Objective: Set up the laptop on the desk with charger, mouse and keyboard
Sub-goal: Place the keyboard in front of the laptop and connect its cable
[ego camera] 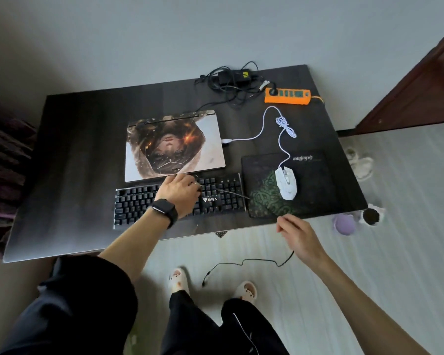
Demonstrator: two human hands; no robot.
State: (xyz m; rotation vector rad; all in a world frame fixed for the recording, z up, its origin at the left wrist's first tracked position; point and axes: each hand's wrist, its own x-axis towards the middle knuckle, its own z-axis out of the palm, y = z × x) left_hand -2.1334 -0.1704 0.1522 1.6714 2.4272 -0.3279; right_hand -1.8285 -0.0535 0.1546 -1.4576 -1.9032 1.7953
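The closed laptop (174, 147), covered in a printed picture skin, lies in the middle of the dark desk (75, 155). Just in front of it sits the black keyboard (136, 203). My left hand (180, 193), watch on the wrist, lies on the keyboard with fingers curled at its far edge. My right hand (297, 237) pinches the keyboard's black cable (241, 260), whose plug end dangles above the floor. The white mouse (286, 185) rests on a dark mouse pad (313, 175); its white cable (262, 124) is plugged into the laptop's right side. The black charger (235, 76) lies tangled at the back.
An orange power strip (287, 96) sits at the desk's back right. On the floor to the right are a purple round thing (345, 224), a dark-topped pot (371, 216) and white shoes (360, 163). A brown door (420, 85) stands far right, dark cushions (3, 149) left.
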